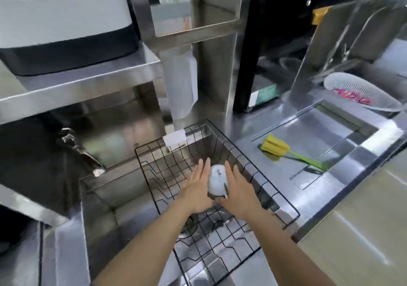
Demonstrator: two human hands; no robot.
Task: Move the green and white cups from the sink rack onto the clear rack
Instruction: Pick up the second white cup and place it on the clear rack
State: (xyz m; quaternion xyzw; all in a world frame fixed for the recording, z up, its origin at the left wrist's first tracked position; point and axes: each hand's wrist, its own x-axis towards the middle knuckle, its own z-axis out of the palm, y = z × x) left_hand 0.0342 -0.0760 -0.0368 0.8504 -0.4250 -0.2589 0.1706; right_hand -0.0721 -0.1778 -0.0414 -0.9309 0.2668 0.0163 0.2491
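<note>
A white cup [217, 178] stands upside down in the black wire sink rack [253, 169], its base facing up and its handle toward me. My left hand [197, 189] lies flat against the cup's left side, fingers straight. My right hand [239, 189] presses against its right side, so the cup sits between both palms. No green cup and no clear rack are in view.
The wire rack spans a steel sink [123, 199] with a drain below. A yellow sponge brush with a green handle [284, 150] lies on the steel drainboard at right. A white colander [361, 92] sits far right. A steel shelf [88, 83] overhangs at left.
</note>
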